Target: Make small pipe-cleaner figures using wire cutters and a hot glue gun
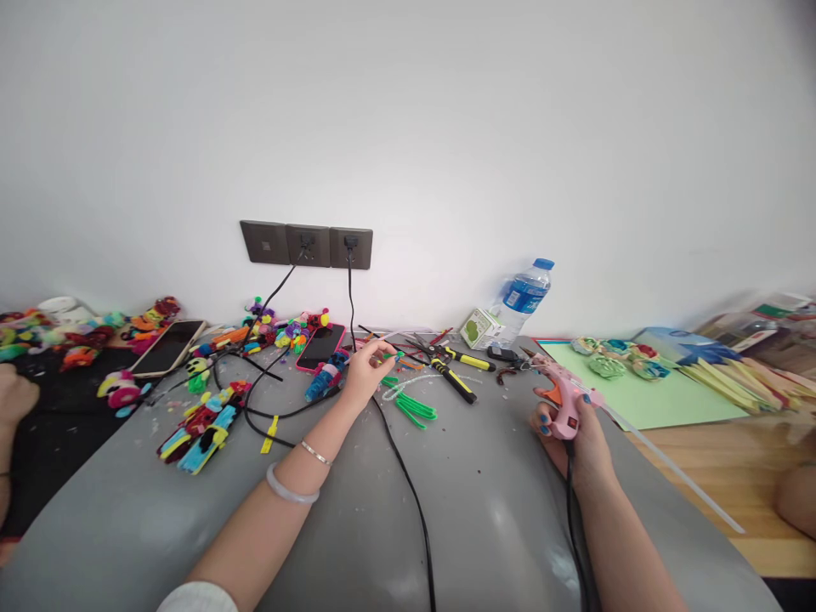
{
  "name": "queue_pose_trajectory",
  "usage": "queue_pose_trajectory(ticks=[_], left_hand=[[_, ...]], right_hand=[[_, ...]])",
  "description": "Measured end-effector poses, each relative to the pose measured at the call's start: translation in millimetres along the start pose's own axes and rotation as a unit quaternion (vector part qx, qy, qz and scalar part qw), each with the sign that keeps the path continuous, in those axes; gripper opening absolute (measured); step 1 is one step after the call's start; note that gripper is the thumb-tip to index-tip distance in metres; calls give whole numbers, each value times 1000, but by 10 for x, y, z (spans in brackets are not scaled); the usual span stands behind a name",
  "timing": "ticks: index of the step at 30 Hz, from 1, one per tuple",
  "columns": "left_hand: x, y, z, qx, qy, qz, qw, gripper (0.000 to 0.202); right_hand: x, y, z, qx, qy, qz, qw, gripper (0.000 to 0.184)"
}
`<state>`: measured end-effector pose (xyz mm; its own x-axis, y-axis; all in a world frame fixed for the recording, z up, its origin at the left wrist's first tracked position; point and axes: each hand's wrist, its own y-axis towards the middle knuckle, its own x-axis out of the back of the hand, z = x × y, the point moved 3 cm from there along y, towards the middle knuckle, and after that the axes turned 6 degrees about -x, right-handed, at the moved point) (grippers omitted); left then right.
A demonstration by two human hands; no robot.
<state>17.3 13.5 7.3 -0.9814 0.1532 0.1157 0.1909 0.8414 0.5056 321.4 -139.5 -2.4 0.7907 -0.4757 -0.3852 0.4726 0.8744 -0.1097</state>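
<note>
My left hand [366, 370] reaches forward over the grey table [484, 510], fingers pinched on a small green piece [393, 357] near a heap of green pipe cleaners [411, 404]. My right hand [570, 433] is wrapped round the handle of a pink glue gun [564, 395], its nozzle pointing left and away, its black cord running back along my forearm. A white bangle and a thin bracelet sit on my left wrist.
Yellow-handled pliers [452, 378] and scissors lie ahead. Two phones [167, 347] [320, 346], colourful craft figures [201, 425], a water bottle [524, 297], a small box [479, 327], a green sheet [656, 387], wall sockets [306, 245] with cables. Another person's hand [14, 398] at left.
</note>
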Motion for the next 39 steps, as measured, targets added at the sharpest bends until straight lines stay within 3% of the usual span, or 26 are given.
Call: queue_pose_trajectory(ticks=[39], left_hand=[[-24, -16, -78, -10, 6, 26, 1000, 6]], right_hand=[[-20, -17, 12, 2, 6, -2, 1000, 36]])
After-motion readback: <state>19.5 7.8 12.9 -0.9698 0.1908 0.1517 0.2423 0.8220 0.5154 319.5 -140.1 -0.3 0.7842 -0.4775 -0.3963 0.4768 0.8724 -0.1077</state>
